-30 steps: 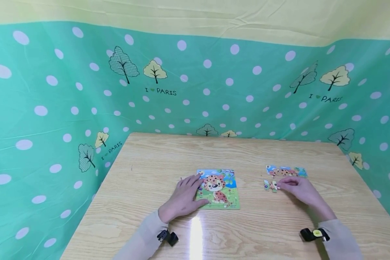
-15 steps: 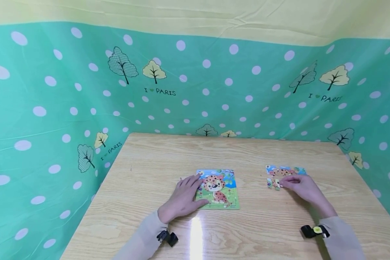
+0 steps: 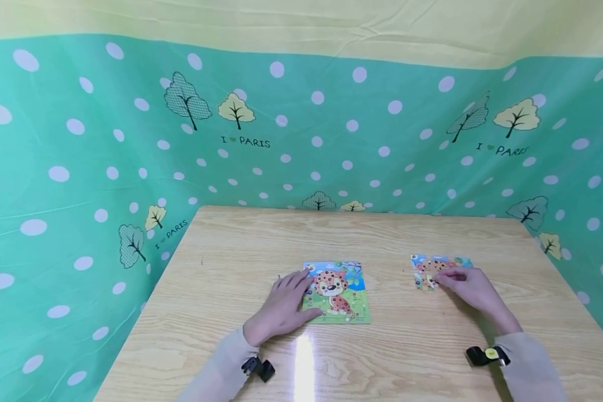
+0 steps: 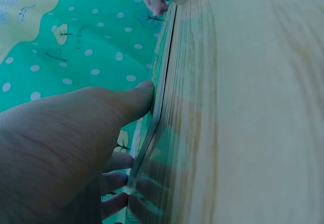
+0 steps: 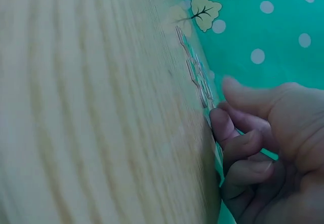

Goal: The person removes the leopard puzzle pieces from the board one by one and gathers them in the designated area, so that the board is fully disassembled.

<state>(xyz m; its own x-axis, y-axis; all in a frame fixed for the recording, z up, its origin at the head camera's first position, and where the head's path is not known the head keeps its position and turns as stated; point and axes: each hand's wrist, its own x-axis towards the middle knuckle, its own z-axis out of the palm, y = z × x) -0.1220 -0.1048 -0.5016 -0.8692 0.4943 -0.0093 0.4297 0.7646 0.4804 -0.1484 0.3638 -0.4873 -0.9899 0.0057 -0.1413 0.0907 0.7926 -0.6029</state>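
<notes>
A square picture board showing a cartoon leopard lies on the wooden table. My left hand rests on its left side, fingers extended; in the left wrist view the thumb lies along the board's edge. To the right, my right hand pinches small joined jigsaw pieces between thumb and forefinger. Those pieces lie right below a joined row of jigsaw pieces with the leopard's head top and blue sky. Part of that row is hidden behind the right hand. Seen from the right wrist, the pieces lie flat at the fingertips.
The wooden table reaches back to a green dotted curtain with printed trees. Wood surface separates the board from the pieces. A bright light reflection runs along the table in front of the board.
My right hand has slid the small joined pieces up and slightly right, against the lower edge of the row. My left hand has stayed on the board.
</notes>
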